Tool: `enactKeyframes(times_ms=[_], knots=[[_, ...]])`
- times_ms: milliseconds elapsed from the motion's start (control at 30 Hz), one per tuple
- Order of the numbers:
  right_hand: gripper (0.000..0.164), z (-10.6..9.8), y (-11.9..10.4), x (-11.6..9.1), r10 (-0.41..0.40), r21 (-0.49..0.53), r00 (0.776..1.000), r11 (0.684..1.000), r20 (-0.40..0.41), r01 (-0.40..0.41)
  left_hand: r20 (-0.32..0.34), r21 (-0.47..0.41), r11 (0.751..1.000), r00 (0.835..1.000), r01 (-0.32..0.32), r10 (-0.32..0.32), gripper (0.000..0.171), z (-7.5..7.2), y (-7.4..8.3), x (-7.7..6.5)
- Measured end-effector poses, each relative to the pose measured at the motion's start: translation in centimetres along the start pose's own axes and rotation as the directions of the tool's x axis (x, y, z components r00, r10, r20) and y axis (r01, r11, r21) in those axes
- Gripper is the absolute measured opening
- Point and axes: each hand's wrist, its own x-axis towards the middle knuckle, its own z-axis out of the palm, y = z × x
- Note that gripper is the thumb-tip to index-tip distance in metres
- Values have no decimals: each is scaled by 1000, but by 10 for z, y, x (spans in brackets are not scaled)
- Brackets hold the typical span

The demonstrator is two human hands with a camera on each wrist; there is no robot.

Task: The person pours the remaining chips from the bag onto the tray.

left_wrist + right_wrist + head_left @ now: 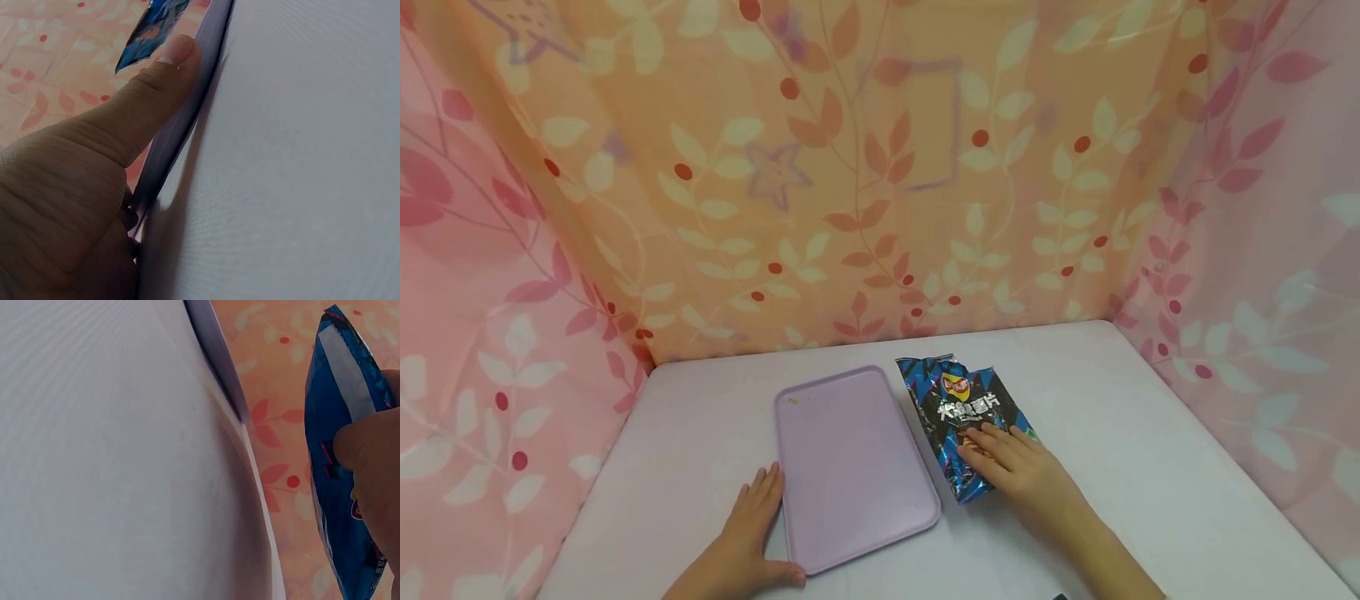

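Observation:
A flat lilac tray [853,471] with a low rim lies on the table, angled slightly. My left hand [748,529] is at its near left corner, fingers fairly straight along the left side and thumb by the near edge. In the left wrist view the thumb [159,81] lies against the tray's side [187,112]. To the right of the tray, my right hand [1018,467] grips a blue and black bag of potato chips [955,408]. Its fingers lie over the printed front, and the thumb [356,444] presses the back. The bag is raised off the table.
A white-covered table [1120,467] spreads under everything. Patterned curtains [865,167] enclose it at the back and both sides. A small yellow mark [792,402] shows at the tray's far left corner. A small dark object [1060,597] peeks in at the bottom edge.

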Motion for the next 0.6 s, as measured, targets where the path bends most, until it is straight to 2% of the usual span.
enactKeyframes(times_ms=[367, 600], knots=[[41, -17, -3, 13, -71, -12, 996, 997, -54, 70, -36, 10, 1000, 999, -15, 16, 136, 0, 9, -3], [39, -29, -6, 25, -97, 0, 992, 995, -84, 98, -64, -27, 999, 998, -18, 16, 137, -3, 15, -5]])
